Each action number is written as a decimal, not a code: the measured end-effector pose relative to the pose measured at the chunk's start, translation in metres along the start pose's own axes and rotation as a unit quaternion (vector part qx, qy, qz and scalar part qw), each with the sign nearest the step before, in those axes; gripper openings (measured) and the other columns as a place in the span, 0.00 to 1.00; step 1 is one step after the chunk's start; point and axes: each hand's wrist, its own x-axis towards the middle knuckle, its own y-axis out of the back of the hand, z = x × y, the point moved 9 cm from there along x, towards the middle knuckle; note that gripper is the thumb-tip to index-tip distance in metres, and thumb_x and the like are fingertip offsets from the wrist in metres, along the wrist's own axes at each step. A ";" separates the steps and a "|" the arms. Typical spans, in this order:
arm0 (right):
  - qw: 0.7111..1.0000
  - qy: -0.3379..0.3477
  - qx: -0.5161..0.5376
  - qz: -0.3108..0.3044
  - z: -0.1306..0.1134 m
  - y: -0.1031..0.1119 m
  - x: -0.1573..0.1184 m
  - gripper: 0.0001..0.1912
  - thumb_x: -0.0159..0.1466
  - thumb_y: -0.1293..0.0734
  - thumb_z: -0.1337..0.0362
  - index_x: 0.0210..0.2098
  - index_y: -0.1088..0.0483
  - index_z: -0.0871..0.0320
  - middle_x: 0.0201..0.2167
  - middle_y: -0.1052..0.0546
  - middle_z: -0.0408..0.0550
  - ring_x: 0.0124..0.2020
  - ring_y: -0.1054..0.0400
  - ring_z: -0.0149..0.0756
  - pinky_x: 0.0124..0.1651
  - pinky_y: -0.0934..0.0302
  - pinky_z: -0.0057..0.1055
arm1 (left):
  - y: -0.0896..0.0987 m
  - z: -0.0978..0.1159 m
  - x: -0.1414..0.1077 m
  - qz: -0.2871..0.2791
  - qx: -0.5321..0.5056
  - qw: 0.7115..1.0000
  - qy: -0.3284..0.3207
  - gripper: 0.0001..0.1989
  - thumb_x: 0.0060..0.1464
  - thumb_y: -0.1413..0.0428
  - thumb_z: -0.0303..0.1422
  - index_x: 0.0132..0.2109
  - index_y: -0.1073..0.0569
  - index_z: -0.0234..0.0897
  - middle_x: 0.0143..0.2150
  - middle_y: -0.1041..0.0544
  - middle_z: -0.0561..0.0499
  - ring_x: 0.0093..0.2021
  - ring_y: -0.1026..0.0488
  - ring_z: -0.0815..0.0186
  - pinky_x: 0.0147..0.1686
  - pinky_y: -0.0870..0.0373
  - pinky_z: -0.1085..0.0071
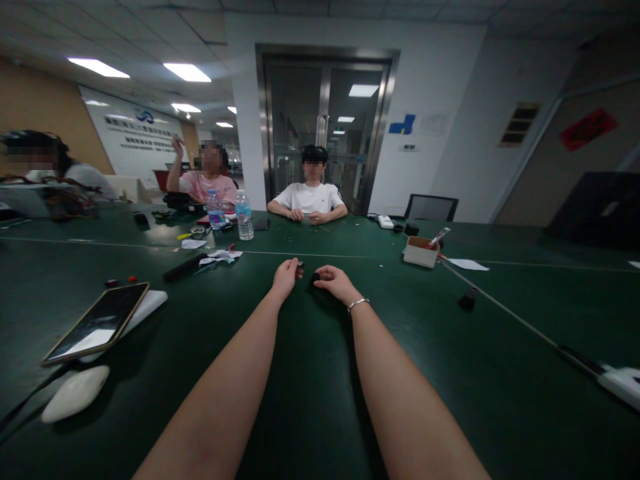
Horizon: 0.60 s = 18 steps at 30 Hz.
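Note:
Over the middle of the green table [310,373], both arms reach forward. My left hand [286,279] is closed in a pinch on a small dark piece with a shiny part [301,265], too small to name. Just to its right, my right hand [338,283], with a silver bracelet [358,304] at the wrist, grips a small black piece [315,279] between thumb and fingers. A narrow gap separates the two pieces. Their exact kind cannot be made out.
A phone [100,323] and a white mouse-shaped object [76,393] lie at left. Two bottles, one a clear water bottle [245,217], stand farther back. At right are a small box [421,253], a black plug [468,299] and a cable. A person [313,197] sits opposite; others sit left.

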 end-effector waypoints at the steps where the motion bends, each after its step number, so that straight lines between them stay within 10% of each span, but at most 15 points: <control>1: 1.000 -0.001 -0.012 0.005 0.001 0.000 0.001 0.16 0.47 0.28 0.73 0.35 0.31 0.59 0.30 0.25 0.42 0.33 0.29 0.29 0.41 0.34 0.29 | 0.002 0.002 -0.001 0.013 -0.003 1.000 -0.001 0.20 0.58 0.57 0.46 0.37 0.31 0.33 0.35 0.24 0.46 0.27 0.31 0.71 0.26 0.37 0.75; 12: 0.971 -0.023 -0.235 0.020 -0.013 0.015 -0.005 0.21 0.40 0.23 0.64 0.34 0.26 0.58 0.38 0.25 0.49 0.42 0.32 0.40 0.45 0.39 0.33 | -0.042 0.015 -0.018 -0.149 0.090 0.983 -0.053 0.12 0.60 0.57 0.42 0.39 0.35 0.40 0.37 0.25 0.52 0.22 0.28 0.74 0.21 0.38 0.78; 18: 0.936 -0.014 -0.323 0.138 -0.081 0.131 -0.026 0.17 0.51 0.29 0.60 0.39 0.26 0.59 0.41 0.24 0.52 0.44 0.32 0.40 0.47 0.40 0.33 | -0.006 0.021 -0.018 -0.153 0.198 0.966 -0.059 0.14 0.60 0.58 0.44 0.39 0.34 0.40 0.37 0.24 0.52 0.23 0.26 0.71 0.25 0.35 0.76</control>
